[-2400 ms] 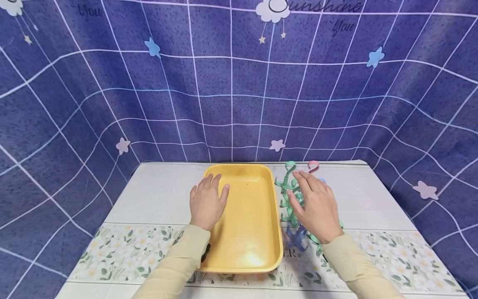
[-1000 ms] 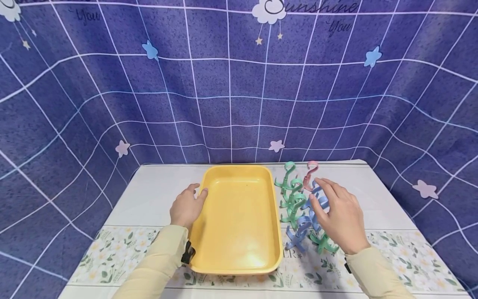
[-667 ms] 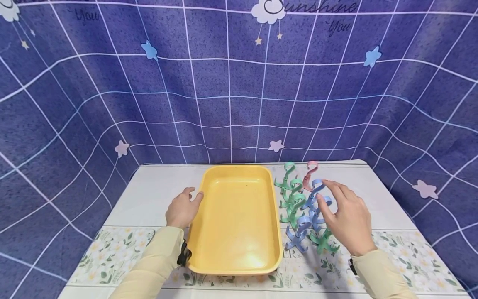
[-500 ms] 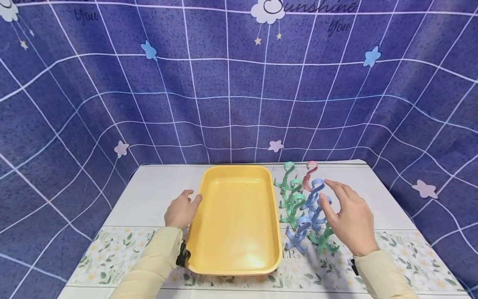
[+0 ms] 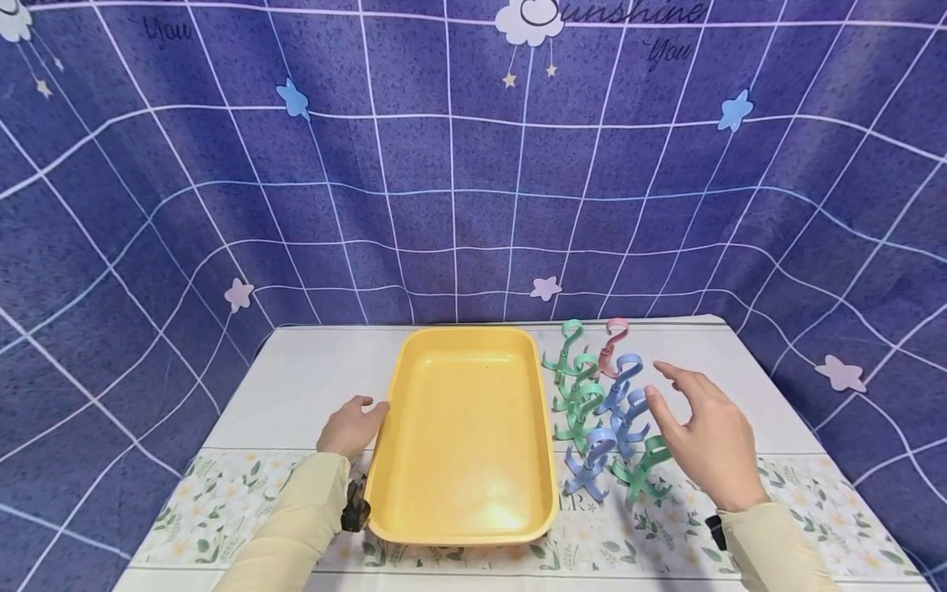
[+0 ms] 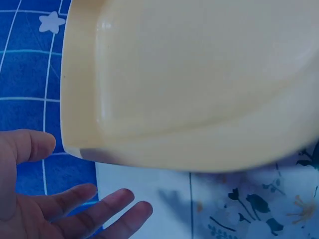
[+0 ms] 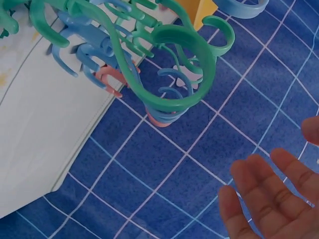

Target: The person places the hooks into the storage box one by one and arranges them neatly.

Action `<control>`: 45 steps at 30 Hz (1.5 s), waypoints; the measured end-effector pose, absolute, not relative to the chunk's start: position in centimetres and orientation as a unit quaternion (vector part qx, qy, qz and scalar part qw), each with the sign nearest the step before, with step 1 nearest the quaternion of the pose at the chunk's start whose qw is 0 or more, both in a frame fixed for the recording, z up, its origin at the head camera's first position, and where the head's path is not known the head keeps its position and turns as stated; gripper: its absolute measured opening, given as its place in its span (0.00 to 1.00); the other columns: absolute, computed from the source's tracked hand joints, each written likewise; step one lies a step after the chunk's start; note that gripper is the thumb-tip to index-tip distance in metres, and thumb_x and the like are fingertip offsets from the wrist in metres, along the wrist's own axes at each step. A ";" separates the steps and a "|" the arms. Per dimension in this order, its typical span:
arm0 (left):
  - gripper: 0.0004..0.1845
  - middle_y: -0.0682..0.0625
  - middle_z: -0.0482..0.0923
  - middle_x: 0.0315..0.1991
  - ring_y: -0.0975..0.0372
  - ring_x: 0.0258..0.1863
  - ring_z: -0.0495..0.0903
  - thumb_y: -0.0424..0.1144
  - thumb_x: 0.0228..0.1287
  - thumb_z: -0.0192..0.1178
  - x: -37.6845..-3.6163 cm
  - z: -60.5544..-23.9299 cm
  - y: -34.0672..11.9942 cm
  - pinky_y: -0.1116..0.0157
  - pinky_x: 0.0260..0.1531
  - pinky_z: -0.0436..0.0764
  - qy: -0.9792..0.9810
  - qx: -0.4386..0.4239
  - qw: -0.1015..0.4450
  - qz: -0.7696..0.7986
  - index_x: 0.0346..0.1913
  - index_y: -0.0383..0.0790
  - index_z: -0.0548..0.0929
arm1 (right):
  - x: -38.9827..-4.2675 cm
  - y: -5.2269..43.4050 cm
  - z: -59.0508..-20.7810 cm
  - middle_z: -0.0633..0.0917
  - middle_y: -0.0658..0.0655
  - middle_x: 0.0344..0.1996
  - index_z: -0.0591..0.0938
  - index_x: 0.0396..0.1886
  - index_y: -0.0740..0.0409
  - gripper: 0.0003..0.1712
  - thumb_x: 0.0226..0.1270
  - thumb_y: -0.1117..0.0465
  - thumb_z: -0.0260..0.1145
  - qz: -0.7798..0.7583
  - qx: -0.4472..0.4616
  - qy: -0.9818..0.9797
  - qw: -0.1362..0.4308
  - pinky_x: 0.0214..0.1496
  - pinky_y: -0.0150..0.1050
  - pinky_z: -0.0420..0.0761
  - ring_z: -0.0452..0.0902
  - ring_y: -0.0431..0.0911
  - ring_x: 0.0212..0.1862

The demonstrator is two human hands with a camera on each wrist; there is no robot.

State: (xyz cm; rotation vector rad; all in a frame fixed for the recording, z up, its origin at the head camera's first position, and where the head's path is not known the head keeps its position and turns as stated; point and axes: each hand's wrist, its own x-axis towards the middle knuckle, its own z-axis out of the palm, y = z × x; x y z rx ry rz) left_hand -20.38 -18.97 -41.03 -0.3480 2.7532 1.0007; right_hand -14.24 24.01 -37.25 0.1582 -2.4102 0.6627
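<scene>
tray (image 5: 462, 510) on table (image 5: 311, 370) | hooks (image 5: 602, 403) right of tray

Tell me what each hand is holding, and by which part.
Nothing is held. The left hand lies open beside the tray, fingertips near its rim. The right hand is open beside the hooks, apart from them.

Blue backdrop cloth (image 5: 444, 164): script "Sunshine" beside cloud at top, "You" beneath; another "You" upper left.
</scene>
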 end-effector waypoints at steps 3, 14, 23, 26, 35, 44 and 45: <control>0.34 0.26 0.69 0.66 0.32 0.65 0.68 0.52 0.77 0.45 -20.4 -41.3 -19.1 0.38 0.63 0.69 0.921 -0.123 0.102 0.354 0.72 0.26 0.66 | -14.2 24.3 -37.3 0.86 0.65 0.49 0.82 0.62 0.57 0.22 0.71 0.56 0.68 0.255 0.061 -0.915 0.306 0.36 0.62 0.76 0.84 0.61 0.42; 0.33 0.28 0.74 0.61 0.35 0.61 0.73 0.52 0.78 0.45 -20.6 -42.8 -19.3 0.39 0.60 0.72 0.909 -0.117 0.116 0.384 0.68 0.25 0.70 | -14.0 25.0 -37.6 0.86 0.61 0.49 0.83 0.60 0.57 0.20 0.71 0.58 0.68 0.260 0.087 -0.918 0.286 0.39 0.54 0.80 0.84 0.57 0.42; 0.31 0.33 0.80 0.51 0.45 0.49 0.80 0.51 0.79 0.43 -20.6 -43.5 -19.7 0.46 0.54 0.78 0.900 -0.101 0.126 0.404 0.65 0.24 0.72 | -13.8 26.0 -38.1 0.86 0.57 0.50 0.83 0.60 0.56 0.19 0.72 0.59 0.68 0.246 0.152 -0.927 0.239 0.38 0.51 0.83 0.84 0.52 0.44; 0.31 0.36 0.81 0.47 0.48 0.46 0.80 0.51 0.80 0.42 -20.6 -43.7 -19.8 0.48 0.50 0.78 0.898 -0.097 0.128 0.409 0.65 0.25 0.73 | -13.8 26.3 -38.2 0.86 0.57 0.50 0.83 0.60 0.57 0.18 0.73 0.59 0.68 0.243 0.158 -0.930 0.227 0.38 0.49 0.83 0.84 0.52 0.44; 0.29 0.45 0.75 0.28 0.56 0.25 0.73 0.53 0.81 0.41 -20.4 -43.9 -20.3 0.59 0.26 0.74 0.884 -0.099 0.155 0.430 0.61 0.29 0.76 | -13.6 27.1 -37.8 0.86 0.56 0.51 0.83 0.60 0.57 0.17 0.75 0.58 0.66 0.251 0.160 -0.937 0.185 0.38 0.45 0.82 0.84 0.51 0.44; 0.31 0.42 0.81 0.35 0.54 0.30 0.80 0.52 0.83 0.39 -20.4 -43.5 -20.1 0.53 0.34 0.81 0.873 -0.095 0.190 0.439 0.69 0.27 0.70 | -13.9 28.0 -37.9 0.86 0.57 0.52 0.85 0.58 0.55 0.17 0.73 0.56 0.69 0.255 0.166 -0.947 0.105 0.39 0.42 0.82 0.84 0.48 0.44; 0.32 0.41 0.81 0.38 0.54 0.33 0.81 0.52 0.83 0.38 -20.5 -43.5 -20.1 0.52 0.36 0.82 0.871 -0.096 0.194 0.441 0.70 0.27 0.69 | -13.9 28.1 -37.9 0.86 0.56 0.53 0.85 0.58 0.54 0.17 0.72 0.56 0.69 0.256 0.166 -0.948 0.094 0.39 0.42 0.82 0.84 0.48 0.44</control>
